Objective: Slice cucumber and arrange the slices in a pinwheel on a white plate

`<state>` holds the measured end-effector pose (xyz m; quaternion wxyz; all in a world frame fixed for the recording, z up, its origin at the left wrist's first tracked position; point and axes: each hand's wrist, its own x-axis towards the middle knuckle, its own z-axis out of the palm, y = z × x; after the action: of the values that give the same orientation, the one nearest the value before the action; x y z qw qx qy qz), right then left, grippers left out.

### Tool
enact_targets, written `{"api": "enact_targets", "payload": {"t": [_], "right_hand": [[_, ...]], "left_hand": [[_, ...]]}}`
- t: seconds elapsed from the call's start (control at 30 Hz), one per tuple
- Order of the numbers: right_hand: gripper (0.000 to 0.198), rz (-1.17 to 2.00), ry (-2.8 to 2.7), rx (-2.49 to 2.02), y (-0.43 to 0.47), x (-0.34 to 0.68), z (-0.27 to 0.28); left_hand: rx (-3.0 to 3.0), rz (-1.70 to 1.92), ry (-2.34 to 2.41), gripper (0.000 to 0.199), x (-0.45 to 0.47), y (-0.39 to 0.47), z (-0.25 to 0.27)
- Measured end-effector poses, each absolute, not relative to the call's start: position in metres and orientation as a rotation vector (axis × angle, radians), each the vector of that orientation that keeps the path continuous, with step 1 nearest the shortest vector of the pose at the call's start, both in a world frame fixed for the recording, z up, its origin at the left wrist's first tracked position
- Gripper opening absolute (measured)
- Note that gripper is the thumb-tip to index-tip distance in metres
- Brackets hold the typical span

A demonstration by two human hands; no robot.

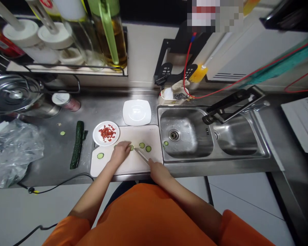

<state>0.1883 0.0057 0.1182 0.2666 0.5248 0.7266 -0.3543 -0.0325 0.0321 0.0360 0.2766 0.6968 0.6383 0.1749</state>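
Observation:
My left hand [120, 152] is closed over a piece of cucumber [131, 147] on the white cutting board [128, 167]. Most of that piece is hidden under the fingers; its pale cut end shows at their right. My right hand [159, 171] grips a knife [143, 156], its tip close beside the cut end. Two round cucumber slices [148, 148] lie right of the blade on the board. Another slice [100, 155] rests at the board's left end.
A plate of chopped red pieces [107, 133] overlaps the board's upper left edge. Behind stands a white square plate [137, 112]. A whole cucumber [77, 145] lies left, near a plastic bag [17, 153]. A double sink [187, 155] adjoins the right, with a slice [166, 143] inside.

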Motion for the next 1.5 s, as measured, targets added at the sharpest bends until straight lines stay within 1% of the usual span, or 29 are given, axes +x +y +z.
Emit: {"api": "enact_targets", "payload": {"t": [0.1, 0.23, 0.37, 0.5, 0.83, 1.23, 1.5], "right_hand": [[0.042, -0.967, 1.943, 1.431, 0.006, 0.188, 0.118], [0.042, -0.956, 1.958, 1.425, 0.008, 0.182, 0.122], [0.038, -0.935, 1.991, 1.398, 0.010, 0.173, 0.124], [0.035, -0.912, 2.033, 1.377, 0.010, 0.168, 0.121], [0.033, -0.894, 2.026, 1.378, 0.010, 0.166, 0.120], [0.037, -0.925, 2.027, 1.377, 0.011, 0.161, 0.118], [0.039, -0.931, 2.006, 1.385, 0.007, 0.170, 0.117]], "left_hand": [[1.818, 0.478, 1.912, 0.026, -0.025, 0.010, 0.031], [1.787, 0.557, 2.000, 0.025, -0.016, -0.001, 0.024], [1.759, 0.601, 1.999, 0.023, -0.012, 0.001, 0.021], [1.717, 0.600, 1.963, 0.026, -0.013, 0.003, 0.023], [1.682, 0.567, 1.965, 0.028, -0.012, 0.003, 0.026], [1.656, 0.579, 1.958, 0.028, -0.013, 0.004, 0.024], [1.574, 0.591, 2.004, 0.023, -0.010, 0.010, 0.030]]}}
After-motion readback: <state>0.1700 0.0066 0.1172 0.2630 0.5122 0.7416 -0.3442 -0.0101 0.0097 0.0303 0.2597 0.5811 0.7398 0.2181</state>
